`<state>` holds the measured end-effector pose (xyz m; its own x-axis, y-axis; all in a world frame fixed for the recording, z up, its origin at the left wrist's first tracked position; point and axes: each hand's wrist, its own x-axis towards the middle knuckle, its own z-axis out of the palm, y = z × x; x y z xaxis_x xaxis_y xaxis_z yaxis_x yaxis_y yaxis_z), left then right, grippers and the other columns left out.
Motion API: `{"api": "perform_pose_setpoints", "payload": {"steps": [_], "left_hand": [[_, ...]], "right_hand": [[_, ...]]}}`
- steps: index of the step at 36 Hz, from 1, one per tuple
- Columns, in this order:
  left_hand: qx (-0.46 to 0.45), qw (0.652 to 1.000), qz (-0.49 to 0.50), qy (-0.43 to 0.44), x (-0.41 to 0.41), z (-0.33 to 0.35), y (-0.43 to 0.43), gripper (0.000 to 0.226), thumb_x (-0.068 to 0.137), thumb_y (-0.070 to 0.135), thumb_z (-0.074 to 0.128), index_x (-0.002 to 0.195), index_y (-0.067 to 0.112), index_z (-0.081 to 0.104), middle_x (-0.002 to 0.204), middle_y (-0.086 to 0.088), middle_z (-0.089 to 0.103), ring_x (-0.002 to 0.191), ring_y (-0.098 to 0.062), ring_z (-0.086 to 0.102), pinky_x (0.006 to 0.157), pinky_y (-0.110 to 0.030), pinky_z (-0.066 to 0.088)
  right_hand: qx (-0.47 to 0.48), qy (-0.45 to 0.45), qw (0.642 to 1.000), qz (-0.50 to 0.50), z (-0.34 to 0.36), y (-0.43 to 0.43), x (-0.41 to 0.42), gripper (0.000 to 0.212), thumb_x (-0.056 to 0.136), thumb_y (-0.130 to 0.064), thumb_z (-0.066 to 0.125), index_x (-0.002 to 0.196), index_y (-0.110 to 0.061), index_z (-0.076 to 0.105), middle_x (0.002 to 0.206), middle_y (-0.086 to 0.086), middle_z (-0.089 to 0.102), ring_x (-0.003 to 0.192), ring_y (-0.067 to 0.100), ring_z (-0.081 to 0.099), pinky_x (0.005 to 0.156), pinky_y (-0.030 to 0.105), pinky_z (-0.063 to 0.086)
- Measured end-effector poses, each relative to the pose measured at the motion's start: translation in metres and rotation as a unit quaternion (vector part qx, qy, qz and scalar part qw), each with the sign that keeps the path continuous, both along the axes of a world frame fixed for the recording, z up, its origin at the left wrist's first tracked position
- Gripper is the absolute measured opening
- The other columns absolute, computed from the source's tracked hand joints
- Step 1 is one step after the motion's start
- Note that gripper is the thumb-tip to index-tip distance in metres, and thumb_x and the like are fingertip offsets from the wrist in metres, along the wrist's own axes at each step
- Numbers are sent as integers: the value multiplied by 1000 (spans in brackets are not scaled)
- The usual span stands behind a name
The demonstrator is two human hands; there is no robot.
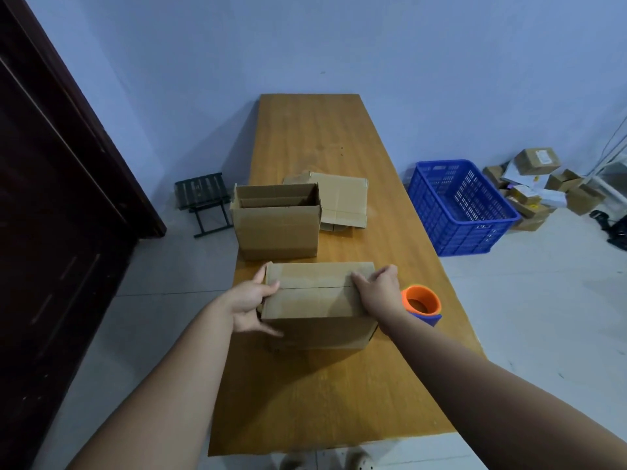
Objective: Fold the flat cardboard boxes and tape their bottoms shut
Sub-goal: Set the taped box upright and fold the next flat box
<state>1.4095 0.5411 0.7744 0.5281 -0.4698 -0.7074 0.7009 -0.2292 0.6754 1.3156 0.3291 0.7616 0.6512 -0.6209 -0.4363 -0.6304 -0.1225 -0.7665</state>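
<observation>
Squarely gripped the closed box (319, 300) from both ends, on the near half of the table (312, 130). Wrapped the left hand (252, 305) round its left end, thumb over the top edge and fingers along the side. Laid the right hand (376, 290) over the top right corner, fingers bent down onto the flaps, at the seam where the two flaps met. Could not tell whether tape covered that seam. Found the tape roll (422, 303), orange with a blue part, just right of the box and partly behind the right wrist. Noted an open box (276, 225) standing upright just beyond, near the table's left edge, with flat cardboard (342, 195) lying to its right and behind it. Spotted a blue crate (461, 205) on the floor right of the table, a heap of small parcels (536, 184) farther right, a folding stool (202, 198) on the left, and a dark door (51, 198) at far left.
</observation>
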Motion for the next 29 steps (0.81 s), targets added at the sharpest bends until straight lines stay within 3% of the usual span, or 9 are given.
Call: {"api": "perform_pose_setpoints", "payload": {"steps": [2,4,8,12,18,20,23,27,29], "left_hand": [[-16,1000,-3,0,-3,-2,5,70,97,16,50,145,53,15,143,-12,30,119,-46,43,81,-68,46],[-27,1000,-5,-10,-5,-4,10,70,96,16,52,144,53,17,141,-13,34,117,-46,46,81,-67,47],[-65,996,3,-54,-15,-6,19,56,95,14,52,131,52,33,132,-13,39,115,-43,47,83,-62,50],[-121,986,15,-113,-25,-15,32,60,85,16,58,134,47,41,137,-5,40,122,-36,43,83,-51,52],[-190,969,122,-99,-47,-28,47,40,85,17,52,116,42,57,131,-5,47,120,-33,46,81,-41,49],[-151,972,143,-110,-55,-27,43,29,89,38,47,116,47,56,129,-7,44,116,-34,45,78,-45,50],[-37,959,231,-159,-62,-29,27,46,82,73,29,116,55,55,122,-2,49,111,-27,47,91,-51,43],[12,903,422,-82,-56,-35,16,50,92,68,29,107,27,53,96,-3,56,99,-23,53,83,-36,44],[20,894,444,-51,-49,-40,17,45,94,62,37,109,21,51,101,-6,58,103,-26,55,91,-39,47]], "right_hand": [[84,20,996,-35,7,4,-2,67,90,-56,55,140,-20,27,136,13,45,117,32,51,96,48,48],[182,67,979,-58,15,1,-3,80,88,-68,46,150,-26,18,149,17,32,131,42,39,101,59,41],[377,118,911,-117,17,-18,-7,103,70,-83,52,150,-26,18,150,26,25,131,57,28,88,79,33],[464,120,872,-102,7,-21,-19,113,55,-83,66,143,-25,26,141,31,33,123,60,37,85,80,35],[465,121,877,13,11,-9,-26,80,71,-68,63,127,-13,51,125,25,53,115,45,51,96,56,45],[462,117,879,26,9,-7,-26,78,71,-67,63,125,-11,54,123,24,58,115,42,54,101,52,43],[446,104,889,25,8,1,-27,70,74,-64,63,119,-11,56,117,23,61,110,40,57,100,50,44],[408,93,907,45,2,19,-28,64,78,-63,58,120,-14,56,108,17,62,99,33,59,82,41,48],[404,64,911,50,-3,25,-29,62,82,-61,56,130,-22,49,116,15,60,102,32,59,78,41,50]]}}
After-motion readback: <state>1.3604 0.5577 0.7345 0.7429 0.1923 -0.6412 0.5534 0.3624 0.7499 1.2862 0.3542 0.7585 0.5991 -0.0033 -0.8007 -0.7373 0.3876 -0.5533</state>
